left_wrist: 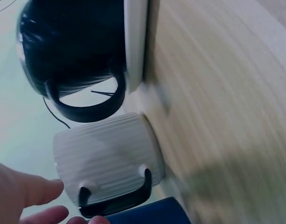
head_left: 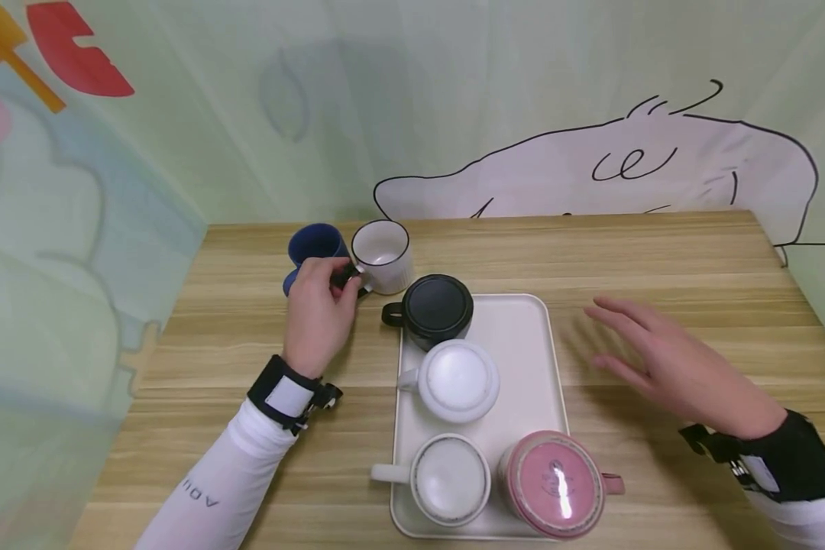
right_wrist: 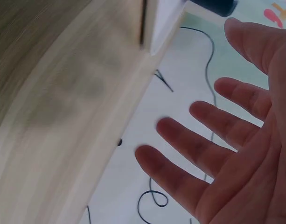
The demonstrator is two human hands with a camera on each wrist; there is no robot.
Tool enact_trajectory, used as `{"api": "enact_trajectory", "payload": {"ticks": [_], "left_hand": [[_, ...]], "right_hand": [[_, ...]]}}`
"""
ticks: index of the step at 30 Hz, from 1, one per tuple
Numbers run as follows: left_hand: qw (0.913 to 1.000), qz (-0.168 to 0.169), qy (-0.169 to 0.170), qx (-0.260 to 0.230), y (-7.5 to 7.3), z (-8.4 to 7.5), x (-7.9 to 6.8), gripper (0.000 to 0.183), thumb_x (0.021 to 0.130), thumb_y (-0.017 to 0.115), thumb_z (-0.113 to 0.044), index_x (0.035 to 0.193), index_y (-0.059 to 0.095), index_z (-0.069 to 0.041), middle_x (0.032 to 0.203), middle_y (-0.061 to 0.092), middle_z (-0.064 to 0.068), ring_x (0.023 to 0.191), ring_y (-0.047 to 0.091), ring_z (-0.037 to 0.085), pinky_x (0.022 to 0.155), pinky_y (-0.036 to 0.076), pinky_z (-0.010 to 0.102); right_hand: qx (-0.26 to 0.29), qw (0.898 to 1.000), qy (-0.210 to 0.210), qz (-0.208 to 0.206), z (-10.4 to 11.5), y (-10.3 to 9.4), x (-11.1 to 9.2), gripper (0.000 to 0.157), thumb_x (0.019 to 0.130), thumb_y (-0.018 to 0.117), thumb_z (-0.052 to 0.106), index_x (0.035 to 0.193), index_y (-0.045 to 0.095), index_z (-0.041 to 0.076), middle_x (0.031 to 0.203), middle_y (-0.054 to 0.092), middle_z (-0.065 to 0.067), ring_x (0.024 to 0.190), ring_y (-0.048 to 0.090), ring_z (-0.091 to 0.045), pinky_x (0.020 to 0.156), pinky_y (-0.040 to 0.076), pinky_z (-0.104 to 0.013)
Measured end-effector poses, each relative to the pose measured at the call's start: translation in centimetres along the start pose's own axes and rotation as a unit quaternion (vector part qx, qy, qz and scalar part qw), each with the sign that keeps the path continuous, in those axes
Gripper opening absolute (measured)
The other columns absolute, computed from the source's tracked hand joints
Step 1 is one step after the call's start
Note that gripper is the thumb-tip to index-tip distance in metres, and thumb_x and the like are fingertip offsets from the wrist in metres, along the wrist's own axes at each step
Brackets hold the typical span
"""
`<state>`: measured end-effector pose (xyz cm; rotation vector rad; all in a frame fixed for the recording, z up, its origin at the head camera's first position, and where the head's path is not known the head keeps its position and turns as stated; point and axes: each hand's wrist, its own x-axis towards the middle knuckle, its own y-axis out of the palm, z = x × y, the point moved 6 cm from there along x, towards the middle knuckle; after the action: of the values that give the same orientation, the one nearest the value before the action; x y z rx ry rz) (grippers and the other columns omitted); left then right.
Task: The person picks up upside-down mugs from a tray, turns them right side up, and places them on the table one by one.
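Note:
In the head view my left hand [head_left: 319, 313] is at the black handle [left_wrist: 119, 203] of a ribbed white mug [head_left: 388, 271] with a dark rim. The left wrist view shows the thumb [left_wrist: 42, 189] apart from the fingers, with fingertips right at that handle. The mug stands upright on the wooden table, its mouth up. Close beside it is a blue mug [head_left: 316, 243], partly hidden by the left hand. My right hand [head_left: 681, 367] hovers over the table right of the tray, fingers spread, holding nothing.
A white tray [head_left: 522, 336] bears upside-down mugs: a black mug [head_left: 438, 305] at its far left corner, a white mug [head_left: 457, 382], another white mug [head_left: 450, 481] nearer me and a pink mug [head_left: 557, 485] at the near right. A printed curtain [head_left: 495, 99] hangs behind the table.

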<state>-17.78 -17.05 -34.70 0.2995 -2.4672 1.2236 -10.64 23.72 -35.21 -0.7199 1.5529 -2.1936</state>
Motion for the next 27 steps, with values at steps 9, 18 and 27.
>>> {"api": "enact_trajectory", "payload": {"ticks": [9,18,27], "left_hand": [[0.9999,0.01,0.011,0.004,-1.3,-1.2,-1.0,0.038,0.092,0.071,-0.025,0.12,0.066,0.001,0.108,0.058,0.012,0.088,0.058,0.025,0.073,0.049,0.035],[0.9985,0.014,0.054,0.002,-2.7,-2.9,-2.4,0.044,0.09,0.073,-0.03,0.121,0.066,0.0,0.114,0.06,0.012,0.1,0.056,0.027,0.084,0.047,0.04],[0.9938,0.048,0.1,0.01,-3.6,-4.9,-4.0,0.048,0.09,0.072,-0.035,0.129,0.065,-0.007,0.131,0.057,0.011,0.121,0.053,0.028,0.101,0.041,0.044]], "right_hand": [[0.015,1.0,0.022,0.017,2.0,-1.5,-1.3,0.058,0.091,0.073,0.036,0.142,0.054,0.018,0.135,0.057,0.001,0.12,0.058,-0.021,0.091,0.051,-0.045],[0.014,0.999,0.022,0.029,4.2,-3.1,-2.8,0.052,0.089,0.072,0.043,0.136,0.059,0.023,0.124,0.06,0.013,0.103,0.062,-0.009,0.083,0.054,-0.038],[0.039,0.998,-0.002,0.042,6.1,-3.3,-4.4,0.057,0.081,0.077,0.052,0.13,0.06,0.029,0.115,0.057,0.023,0.089,0.056,0.004,0.064,0.048,-0.016]]}}
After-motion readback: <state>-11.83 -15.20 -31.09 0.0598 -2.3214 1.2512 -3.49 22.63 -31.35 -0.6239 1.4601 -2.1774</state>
